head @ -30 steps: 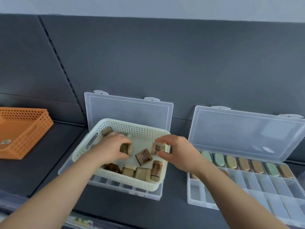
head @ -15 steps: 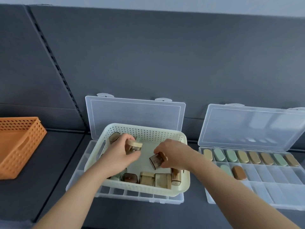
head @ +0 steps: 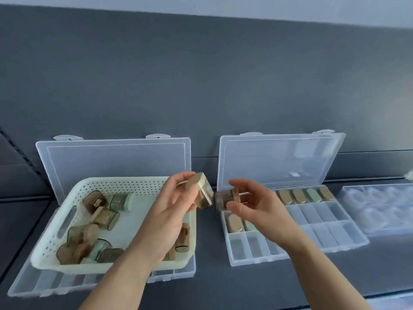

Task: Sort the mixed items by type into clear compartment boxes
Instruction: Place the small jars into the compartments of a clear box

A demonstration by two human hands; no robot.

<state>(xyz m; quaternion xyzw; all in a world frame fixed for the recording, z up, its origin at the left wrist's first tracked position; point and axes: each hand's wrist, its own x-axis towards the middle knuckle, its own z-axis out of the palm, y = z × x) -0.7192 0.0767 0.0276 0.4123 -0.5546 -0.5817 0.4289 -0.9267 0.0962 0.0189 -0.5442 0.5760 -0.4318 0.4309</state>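
Compartment boxes of clear plastic, two of them, sit side by side on a dark grey tabletop (head: 210, 276), their lids propped open against the back wall. The left box (head: 44, 285) is mostly covered by a cream perforated basket (head: 125, 186) resting on top of it. The basket holds a jumble of small brown, beige and green loose cases (head: 102, 217) with rounded ends. The right box (head: 324, 233) has filed cases (head: 299, 195) along its back edge and two more at the left of the second row; the front rows look empty.

Both hands hover over the gap between the boxes. The left hand (head: 169, 211) grips a beige-capped case (head: 200, 191) in curled fingers (head: 183, 180). The right hand (head: 259, 209) pinches a brown case (head: 223, 198), whose long axis lies left to right, while the compartments run front to back. The right hand is nearer the right box, just below it, so the brown case probably needs a quarter turn before going in.
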